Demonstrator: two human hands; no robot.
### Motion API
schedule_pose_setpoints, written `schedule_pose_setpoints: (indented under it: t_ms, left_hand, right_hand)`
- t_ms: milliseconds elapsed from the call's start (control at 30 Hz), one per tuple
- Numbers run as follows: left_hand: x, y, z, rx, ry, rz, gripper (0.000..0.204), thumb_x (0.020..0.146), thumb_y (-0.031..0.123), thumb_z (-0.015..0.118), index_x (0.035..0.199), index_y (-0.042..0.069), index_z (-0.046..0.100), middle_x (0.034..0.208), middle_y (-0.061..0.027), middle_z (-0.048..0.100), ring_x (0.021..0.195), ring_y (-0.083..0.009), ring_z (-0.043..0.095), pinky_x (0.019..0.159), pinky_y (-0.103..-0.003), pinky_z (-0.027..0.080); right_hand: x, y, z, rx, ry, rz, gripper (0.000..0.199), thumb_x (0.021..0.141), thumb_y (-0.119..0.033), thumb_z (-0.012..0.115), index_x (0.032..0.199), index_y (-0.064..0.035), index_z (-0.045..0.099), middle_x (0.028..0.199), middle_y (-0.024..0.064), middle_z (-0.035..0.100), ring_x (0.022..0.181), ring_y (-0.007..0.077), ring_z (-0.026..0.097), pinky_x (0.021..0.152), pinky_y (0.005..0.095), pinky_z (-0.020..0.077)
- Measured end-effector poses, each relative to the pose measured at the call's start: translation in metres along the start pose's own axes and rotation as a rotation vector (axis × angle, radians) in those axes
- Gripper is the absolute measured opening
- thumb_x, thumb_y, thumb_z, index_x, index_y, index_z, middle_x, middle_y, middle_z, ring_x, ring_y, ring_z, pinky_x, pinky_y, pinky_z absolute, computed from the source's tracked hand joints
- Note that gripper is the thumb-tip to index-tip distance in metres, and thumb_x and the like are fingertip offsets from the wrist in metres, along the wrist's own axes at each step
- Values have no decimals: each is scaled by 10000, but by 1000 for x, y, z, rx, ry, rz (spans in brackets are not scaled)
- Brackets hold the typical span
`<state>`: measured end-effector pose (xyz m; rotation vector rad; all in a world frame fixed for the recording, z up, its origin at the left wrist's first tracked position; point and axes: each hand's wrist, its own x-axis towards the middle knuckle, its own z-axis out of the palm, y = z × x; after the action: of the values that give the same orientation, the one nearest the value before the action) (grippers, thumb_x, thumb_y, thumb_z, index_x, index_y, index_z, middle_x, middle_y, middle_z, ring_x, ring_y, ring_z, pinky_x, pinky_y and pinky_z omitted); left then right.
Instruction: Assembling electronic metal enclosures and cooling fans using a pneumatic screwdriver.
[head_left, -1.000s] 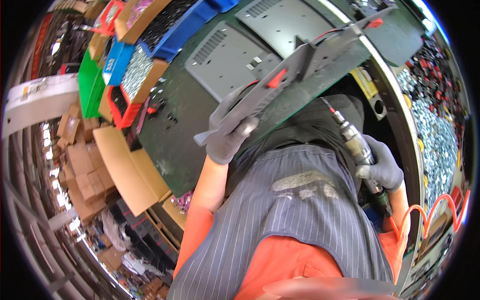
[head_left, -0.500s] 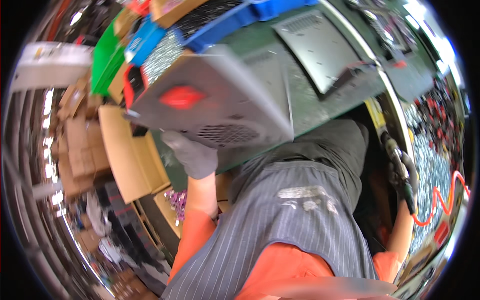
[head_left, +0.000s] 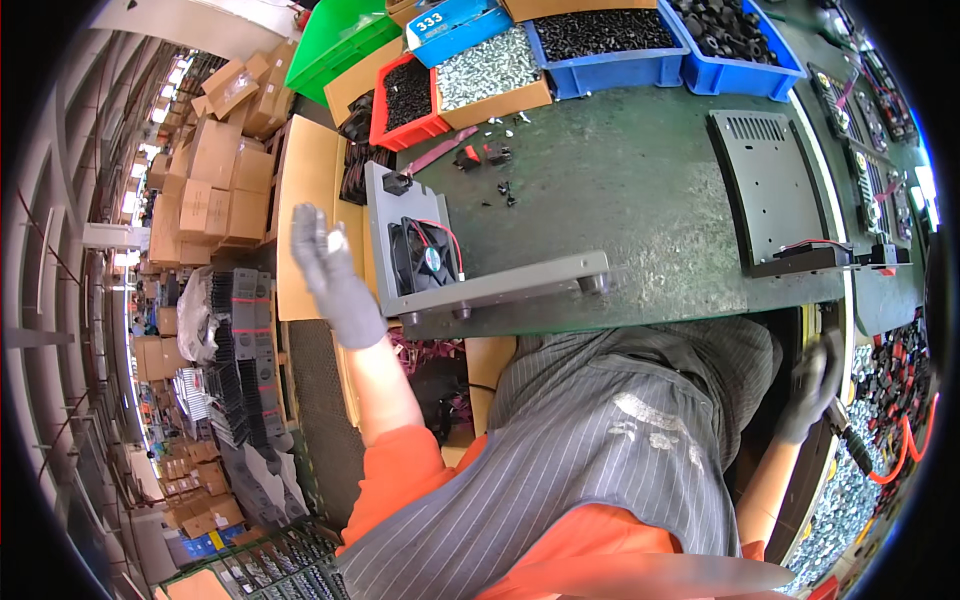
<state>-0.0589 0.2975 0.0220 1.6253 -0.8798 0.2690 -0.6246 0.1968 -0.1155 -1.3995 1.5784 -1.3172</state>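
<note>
My left hand (head_left: 338, 275), in a grey glove, is open with its fingers stretched out, just left of a grey metal panel. This bent panel (head_left: 520, 284) stands on the green workbench (head_left: 620, 190). A black fan (head_left: 425, 255) with red wires is fixed to its inner side, and round feet stick out along its near flange. At the far right, my gloved right hand (head_left: 812, 385) is closed around a powered screwdriver. The tool's black cord end (head_left: 853, 445) shows below the hand and runs to an orange coiled cord; its tip is hidden.
A second slotted metal panel (head_left: 775, 185) lies at the bench's right. Along the back stand blue bins (head_left: 615, 75), a red bin (head_left: 418, 130) and a carton of silver screws (head_left: 490, 70). Small black and red parts (head_left: 468, 157) lie mid-bench. An open carton (head_left: 308, 200) adjoins the left side.
The tilted panel has been set down on the bench with its fan side showing. My left hand has let go and moved left. My right hand, with the screwdriver, sits slightly lower.
</note>
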Motion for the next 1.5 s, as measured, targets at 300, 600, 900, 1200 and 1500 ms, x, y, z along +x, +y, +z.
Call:
schedule_pose_setpoints:
  t_ms: [300, 600, 900, 1200, 1500]
  left_hand:
    - [-30, 91, 27, 513, -787, 633, 453, 776, 508, 724, 1077, 171, 689, 796, -17, 666, 685, -210, 646, 602, -357, 491]
    - [-26, 88, 36, 522, -742, 585, 411, 792, 532, 702, 1003, 179, 711, 803, -31, 665, 719, -260, 649, 632, -378, 495]
    - [-23, 83, 38, 490, -750, 601, 442, 823, 558, 669, 1003, 156, 716, 763, -37, 654, 672, -276, 639, 608, -388, 490]
    - [-22, 87, 37, 464, -713, 614, 377, 781, 477, 727, 991, 164, 714, 760, -44, 660, 669, -265, 647, 609, -390, 503]
    - [-21, 84, 35, 472, -721, 677, 407, 845, 523, 660, 1054, 174, 677, 795, -49, 658, 685, -256, 647, 602, -381, 492]
  right_hand:
    - [125, -56, 37, 188, -166, -93, 575, 976, -412, 592, 1340, 30, 547, 1193, 92, 618, 1085, 154, 561, 939, 292, 419]
    - [114, -258, 125, -396, -437, -327, 310, 834, -261, 646, 1071, -64, 672, 742, 122, 703, 650, 222, 680, 607, 354, 538]
    - [182, -176, 81, -332, 233, -426, 547, 873, -487, 657, 1285, -137, 571, 929, 192, 689, 851, 346, 679, 777, 457, 528]
    - [315, 47, -7, -160, 224, 601, 443, 945, -347, 592, 1019, 87, 646, 781, 166, 671, 551, 248, 635, 464, 368, 481]
    - [237, -78, 5, 323, 264, 84, 212, 935, -249, 594, 893, -49, 649, 639, 30, 542, 447, 117, 515, 374, 246, 351]
